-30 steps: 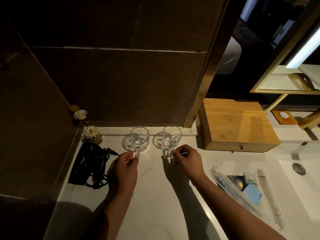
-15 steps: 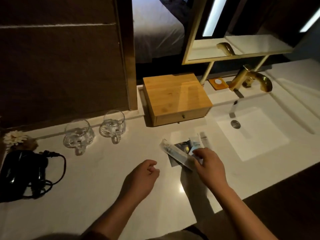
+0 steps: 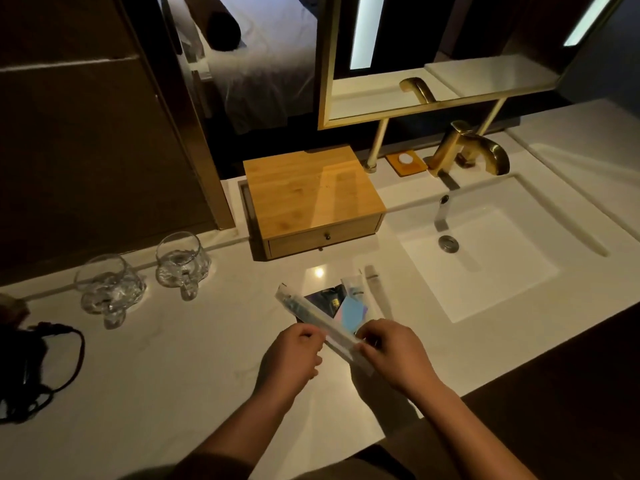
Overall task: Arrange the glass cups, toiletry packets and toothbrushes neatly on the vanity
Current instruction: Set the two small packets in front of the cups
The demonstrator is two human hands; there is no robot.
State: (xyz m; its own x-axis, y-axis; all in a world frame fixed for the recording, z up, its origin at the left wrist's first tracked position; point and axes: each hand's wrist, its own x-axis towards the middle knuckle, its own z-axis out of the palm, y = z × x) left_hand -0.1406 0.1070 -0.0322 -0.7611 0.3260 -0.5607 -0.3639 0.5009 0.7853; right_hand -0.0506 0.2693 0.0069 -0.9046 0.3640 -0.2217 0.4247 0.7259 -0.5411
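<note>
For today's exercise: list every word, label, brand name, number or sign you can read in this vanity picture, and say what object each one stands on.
No text here can be read.
Dark packet: a small yellowish mark, too blurred to read.
Blue packet: no legible print.
Wrapped toothbrush, held by the left hand and right hand: print on the wrapper too small to read.
Wooden box and glass cups: no markings visible.

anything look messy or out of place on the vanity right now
Yes: the toiletry packets lie in an overlapping, fanned heap beside the sink, and one wrapped toothbrush crosses them diagonally, held by both hands. The two glass cups stand upright side by side.
</note>
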